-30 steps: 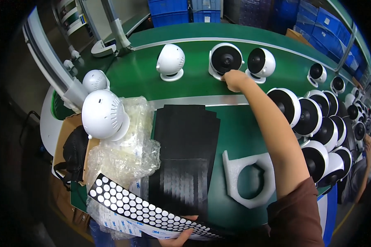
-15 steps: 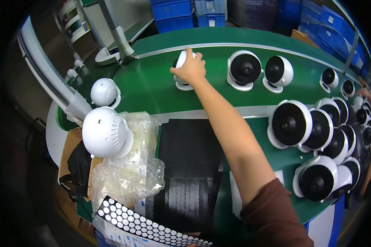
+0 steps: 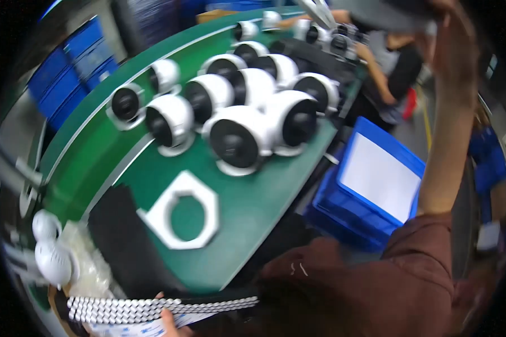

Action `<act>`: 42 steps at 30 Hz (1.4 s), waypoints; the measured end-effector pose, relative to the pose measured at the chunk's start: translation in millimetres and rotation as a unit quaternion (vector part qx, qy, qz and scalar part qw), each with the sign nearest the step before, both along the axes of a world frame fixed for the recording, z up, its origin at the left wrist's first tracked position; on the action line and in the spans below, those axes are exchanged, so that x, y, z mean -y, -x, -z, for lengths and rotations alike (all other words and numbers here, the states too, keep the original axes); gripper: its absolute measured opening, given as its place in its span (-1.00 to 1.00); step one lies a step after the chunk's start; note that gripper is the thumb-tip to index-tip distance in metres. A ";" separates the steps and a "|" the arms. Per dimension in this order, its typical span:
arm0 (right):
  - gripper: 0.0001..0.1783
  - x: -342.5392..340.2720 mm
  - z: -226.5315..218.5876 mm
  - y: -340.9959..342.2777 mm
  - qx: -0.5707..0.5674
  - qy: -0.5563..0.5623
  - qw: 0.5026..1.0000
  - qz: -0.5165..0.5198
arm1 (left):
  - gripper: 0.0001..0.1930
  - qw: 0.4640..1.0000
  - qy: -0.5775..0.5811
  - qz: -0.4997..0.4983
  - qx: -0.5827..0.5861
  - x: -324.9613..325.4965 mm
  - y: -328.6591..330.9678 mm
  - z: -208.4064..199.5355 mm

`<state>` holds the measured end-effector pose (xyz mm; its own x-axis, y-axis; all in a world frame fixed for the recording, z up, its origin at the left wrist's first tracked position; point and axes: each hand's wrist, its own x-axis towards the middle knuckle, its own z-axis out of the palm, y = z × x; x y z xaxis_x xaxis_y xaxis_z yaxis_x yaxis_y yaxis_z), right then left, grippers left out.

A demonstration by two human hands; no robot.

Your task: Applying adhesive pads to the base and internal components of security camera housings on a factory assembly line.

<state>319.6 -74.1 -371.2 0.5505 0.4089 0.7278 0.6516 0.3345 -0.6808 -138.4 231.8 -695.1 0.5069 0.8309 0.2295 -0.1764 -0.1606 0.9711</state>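
Note:
My left hand [image 3: 173,324] is at the lower edge, its fingers closed on a black sheet of white round stick-on pads [image 3: 123,308] with a pale printed backing. My right hand [image 3: 447,22] is raised to the upper right corner beside a blurred grey object [image 3: 388,12]; its fingers are smeared, and a grip cannot be made out. In front of me stand several white ball-shaped devices with black round fronts, probably cameras, such as this nearest one [image 3: 234,140]. Two white ones [image 3: 53,261] show their backs at the far left.
A white frame with a round hole [image 3: 192,242] lies on the green table [image 3: 253,196] beside a black mat [image 3: 123,236]. Clear plastic wrap [image 3: 90,267] is at the left. A blue crate [image 3: 343,194] with a white panel stands right. Another person's arm [image 3: 378,76] works beyond.
My view has swung to the right. My right hand has left the white device on the far green strip and gone up to the upper right. My left hand still holds the pad sheet.

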 end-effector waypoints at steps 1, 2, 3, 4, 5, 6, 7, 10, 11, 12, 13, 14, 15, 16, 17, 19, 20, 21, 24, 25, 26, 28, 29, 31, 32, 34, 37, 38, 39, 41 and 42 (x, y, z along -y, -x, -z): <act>-0.63 44.1 19.1 2.7 -0.090 0.055 0.992 -0.062 | -0.52 0.999 0.006 0.038 -0.035 -10.7 9.3 3.5; -0.64 32.9 76.6 -11.2 -0.179 0.008 0.984 -0.018 | -0.52 0.998 -0.016 0.012 -0.052 -11.2 24.1 -6.1; -0.65 38.3 116.6 -1.4 -0.254 -0.024 0.965 0.062 | -0.49 0.972 -0.186 0.060 -0.133 -14.4 27.0 -12.1; -0.64 81.5 153.2 -3.9 -0.315 0.005 0.943 0.110 | -0.46 0.910 -0.347 0.113 -0.199 -13.8 25.3 -18.0; -0.56 87.7 180.1 7.2 -0.294 0.013 0.917 0.271 | -0.42 0.812 -0.498 0.152 -0.264 -10.3 25.3 -26.9; -0.45 120.7 207.2 8.3 -0.339 0.099 0.862 0.363 | -0.39 0.686 -0.632 0.190 -0.308 -9.1 21.3 -33.9; -0.30 158.5 254.6 -9.4 -0.316 0.102 0.852 0.404 | -0.35 0.534 -0.744 0.215 -0.340 -8.1 14.7 -38.0; -0.11 172.8 347.8 -29.0 -0.358 0.261 0.754 0.485 | -0.29 0.794 -0.479 0.346 -0.142 -9.5 -4.7 -28.3; -0.06 162.2 375.3 -32.8 -0.350 0.300 0.727 0.509 | -0.31 0.783 -0.499 0.326 -0.177 -11.0 -2.5 -26.8; -0.04 153.9 403.3 -37.6 -0.316 0.332 0.721 0.520 | -0.32 0.771 -0.517 0.306 -0.210 -12.6 0.5 -25.4; -0.02 145.3 427.8 -42.7 -0.280 0.364 0.713 0.529 | -0.33 0.757 -0.535 0.285 -0.244 -13.8 4.3 -24.4; 0.00 137.4 441.3 -46.5 -0.327 0.368 0.703 0.514 | -0.34 0.743 -0.551 0.264 -0.275 -15.3 8.0 -23.0; 0.02 131.7 453.4 -50.6 -0.373 0.370 0.690 0.498 | -0.35 0.726 -0.567 0.243 -0.305 -16.5 11.6 -21.8; 0.03 130.1 469.7 -56.3 -0.413 0.360 0.676 0.493 | -0.37 0.707 -0.582 0.222 -0.334 -17.4 14.1 -21.1; 0.06 132.3 497.1 -58.5 -0.389 0.343 0.692 0.502 | -0.38 0.687 -0.596 0.203 -0.362 -18.2 15.9 -19.7; 0.10 122.3 505.1 -56.0 -0.433 0.414 0.658 0.456 | -0.40 0.644 -0.620 0.158 -0.419 -17.4 21.2 -20.0; 0.15 128.9 501.7 -61.0 -0.489 0.412 0.644 0.420 | -0.41 0.621 -0.630 0.137 -0.446 -17.8 21.0 -18.4; 0.15 125.3 483.5 -60.1 -0.490 0.417 0.646 0.412 | -0.41 0.596 -0.637 0.111 -0.476 -16.2 24.1 -19.1; 0.20 128.4 466.6 -66.7 -0.563 0.442 0.629 0.304 | -0.42 0.610 -0.650 0.142 -0.431 26.8 -28.4 -62.9; 0.20 123.6 470.1 -68.5 -0.559 0.448 0.631 0.297 | -0.42 0.611 -0.644 0.137 -0.439 40.6 -43.1 -58.9; 0.22 115.7 472.8 -67.2 -0.528 0.465 0.640 0.310 | -0.50 0.885 -0.347 0.014 -0.311 53.1 -56.4 -47.2; 0.29 119.4 504.8 -72.9 -0.439 0.503 0.672 0.321 | -0.60 0.994 0.055 -0.075 -0.054 70.3 -74.2 -48.4; 0.30 122.8 498.6 -72.1 -0.428 0.529 0.658 0.323 | -0.52 0.994 0.006 -0.110 0.010 94.3 -105.9 -55.6; 0.32 140.9 512.2 -79.0 -0.478 0.509 0.671 0.251 | -0.43 0.990 0.017 -0.132 -0.040 98.8 -105.5 -66.0; 0.33 133.3 497.5 -72.5 -0.478 0.484 0.699 0.223 | -0.42 0.991 -0.010 -0.131 -0.014 98.4 -103.7 -66.4; 0.27 122.8 463.8 -67.2 -0.503 0.554 0.632 0.201 | -0.55 0.985 -0.028 -0.169 0.023 103.1 -109.7 -70.8; -0.09 154.5 464.1 -132.7 -0.415 0.412 0.719 0.374 | -0.57 0.982 -0.023 -0.176 0.068 91.7 -93.1 -72.0; -0.23 169.0 436.8 -167.6 -0.241 0.382 0.783 0.428 | -0.55 0.976 -0.012 -0.204 0.073 85.5 -86.2 -68.6; -0.36 179.3 405.2 -204.0 -0.059 0.329 0.820 0.465 | -0.52 0.969 0.011 -0.221 0.113 81.1 -80.7 -66.9; -0.51 73.6 244.6 -123.9 -0.043 0.191 0.919 0.343 | -0.48 0.954 0.021 -0.277 0.111 77.5 -74.5 -61.8; -0.55 39.4 195.4 -93.7 -0.041 0.096 0.960 0.260 | -0.47 0.962 0.051 -0.249 0.099 73.9 -77.2 -62.3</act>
